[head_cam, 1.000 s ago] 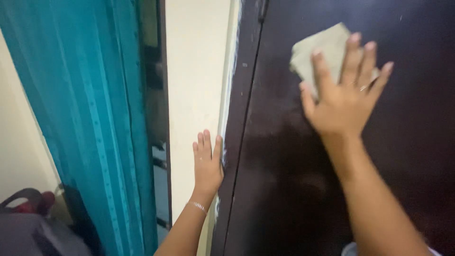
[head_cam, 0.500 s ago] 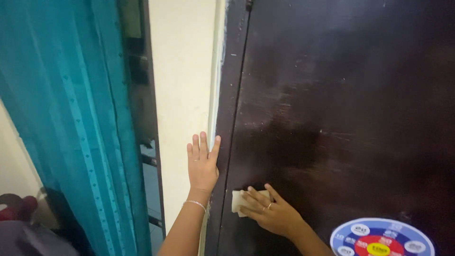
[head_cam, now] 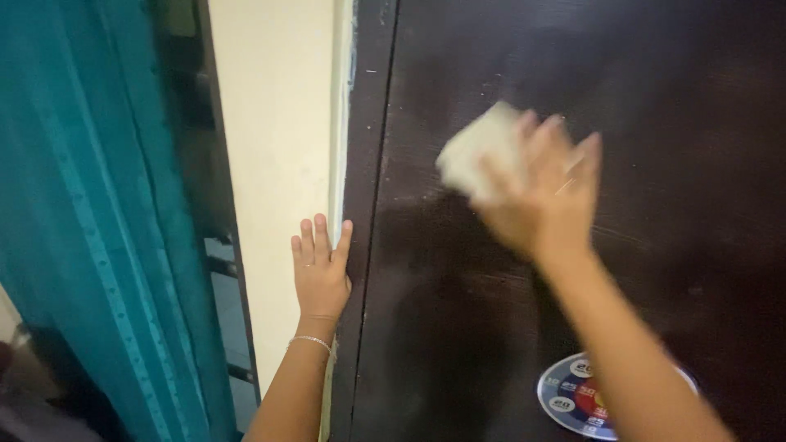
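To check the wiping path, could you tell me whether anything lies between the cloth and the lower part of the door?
Only the round target sticker low on the dark door, below the cloth under the right hand.

I'm seeing a dim, warm indoor light falling evenly across the frame, with no hard shadows. The dark door [head_cam: 573, 270] is giving back only a faint, dull sheen in smeared patches. Motion blur is smearing my right hand [head_cam: 540, 192] and the pale cloth [head_cam: 475, 151] under it, so their outlines are dissolving. My left hand [head_cam: 319, 274] is staying sharp against the cream wall [head_cam: 274, 123]. The teal curtain [head_cam: 90, 213] is looking soft and slightly streaked.
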